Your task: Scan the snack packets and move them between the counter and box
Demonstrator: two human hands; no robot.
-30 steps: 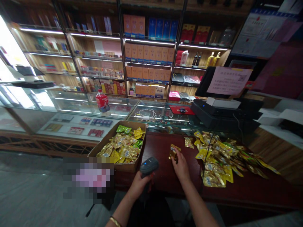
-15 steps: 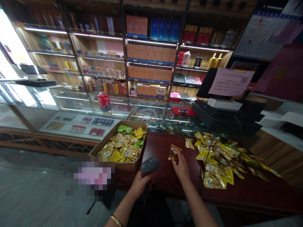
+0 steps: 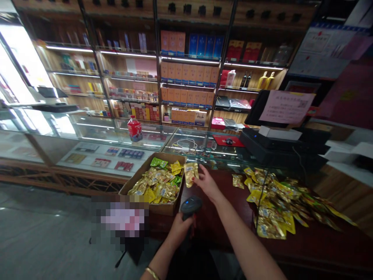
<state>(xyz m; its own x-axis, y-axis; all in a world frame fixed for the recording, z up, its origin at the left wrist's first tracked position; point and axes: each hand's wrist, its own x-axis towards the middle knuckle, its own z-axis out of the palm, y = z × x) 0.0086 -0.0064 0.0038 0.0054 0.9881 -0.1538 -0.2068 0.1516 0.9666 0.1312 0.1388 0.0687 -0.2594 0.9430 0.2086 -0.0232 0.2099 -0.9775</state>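
My left hand (image 3: 180, 229) is wrapped round the handle of a dark barcode scanner (image 3: 190, 205), its head pointing away from me with a small blue light showing. A gold snack packet (image 3: 191, 174) is pinched in my right hand (image 3: 206, 182), held up at the right edge of the cardboard box (image 3: 171, 209). Inside that box lie many gold and yellow snack packets (image 3: 159, 179), a few of them green. To the right, a loose pile of similar packets (image 3: 272, 210) spreads over the dark red tabletop (image 3: 224, 217). One single packet (image 3: 238, 181) lies just left of the pile.
Behind the table runs a glass display counter (image 3: 116, 134) bearing a red-labelled bottle (image 3: 134, 129), a white cable (image 3: 185, 146) and a mouse on a red mat (image 3: 221, 140). A monitor and black cash drawer (image 3: 271, 146) stand at the right. A dark cord crosses the packet pile.
My right hand has moved left and away from me, carrying the gold packet from above the table to the box's edge. The scanner stays in my left hand. The view has shifted slightly.
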